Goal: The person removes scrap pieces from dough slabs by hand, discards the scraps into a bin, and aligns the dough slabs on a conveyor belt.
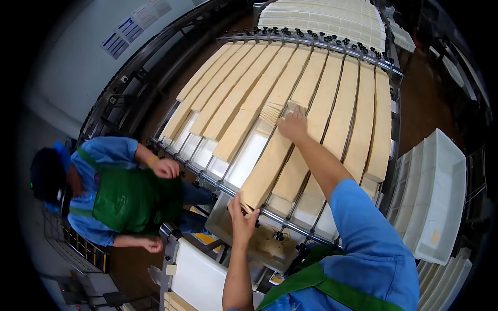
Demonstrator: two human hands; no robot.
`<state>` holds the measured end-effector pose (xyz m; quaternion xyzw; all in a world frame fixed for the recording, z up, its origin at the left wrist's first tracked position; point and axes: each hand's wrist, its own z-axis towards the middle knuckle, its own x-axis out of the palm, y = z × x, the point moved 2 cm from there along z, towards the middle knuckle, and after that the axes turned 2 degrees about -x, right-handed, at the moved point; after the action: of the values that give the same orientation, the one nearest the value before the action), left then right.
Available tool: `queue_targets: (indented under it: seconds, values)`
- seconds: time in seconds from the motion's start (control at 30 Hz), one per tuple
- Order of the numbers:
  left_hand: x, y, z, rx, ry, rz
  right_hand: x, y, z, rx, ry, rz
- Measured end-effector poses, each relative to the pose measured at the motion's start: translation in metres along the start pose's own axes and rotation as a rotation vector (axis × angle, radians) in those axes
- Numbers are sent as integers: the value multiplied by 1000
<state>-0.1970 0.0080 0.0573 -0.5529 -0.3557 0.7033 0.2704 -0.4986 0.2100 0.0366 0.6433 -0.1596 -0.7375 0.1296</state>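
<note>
Long pale-yellow food blocks [332, 103] lie in rows along a white conveyor bed, and some show thin slices at their ends. My left hand [243, 223] grips the near end of one long block [267, 173], thumb and fingers around loose thin slices there. Over the far end of this same block, my right hand [293, 124] is bent with its fingertips pointing down. Beside its thumb, several slices [271, 112] fan out from the neighbouring row. The undersides of both hands' fingers are partly hidden.
Thin rods and a metal rail [207, 177] edge the bed. At the left stands a co-worker in a green apron [132, 199], hands apart from the blocks. Stacked white crates [441, 197] stand at the right. Below the rail are a tub [272, 249] and a white conveyor [197, 272].
</note>
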Motion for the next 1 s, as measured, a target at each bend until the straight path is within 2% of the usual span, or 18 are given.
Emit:
queue_targets:
  seconds: [0.07, 0.1, 0.13, 0.27, 0.33, 0.5, 0.57, 0.63, 0.67, 0.73, 0.8, 0.87, 0.93, 1.0]
  values:
    - [8, -3, 8, 49, 0, 65, 2, -6, 5, -16, 39, 40]
    - [11, -2, 11, 51, 4, 70, 2, -8, 6, -58, -27, -46]
    - [15, -1, 13, 17, 10, 41, 0, -8, 7, -101, -93, -132]
    - [24, -1, 20, -44, 32, -27, -8, -14, 9, -107, -93, -83]
    - [28, -3, 23, -28, 38, 14, -13, -14, 9, -73, 46, -134]
    - [38, -6, 35, -23, 39, 5, -26, -11, 8, -5, 89, -226]
    - [43, 4, 42, -44, 133, -70, -18, -11, 4, 30, 112, -242]
    - [49, 10, 49, -18, 157, -34, -11, -8, -3, 19, -119, -72]
    - [52, 11, 52, 6, 184, 5, -12, -8, -3, 12, -125, -77]
    - [52, 12, 48, 27, 164, 2, -12, -9, -4, 86, 141, -117]
    - [46, 7, 36, 26, 12, 63, -11, -7, -4, 91, 139, -122]
    - [36, 6, 15, 19, -153, -67, -16, -9, -4, 117, 122, -132]
    - [20, -13, -15, -6, -303, -79, -20, -7, -4, 98, 190, -113]
    - [10, -2, -51, -79, -401, -74, -21, -9, -1, 108, 186, -91]
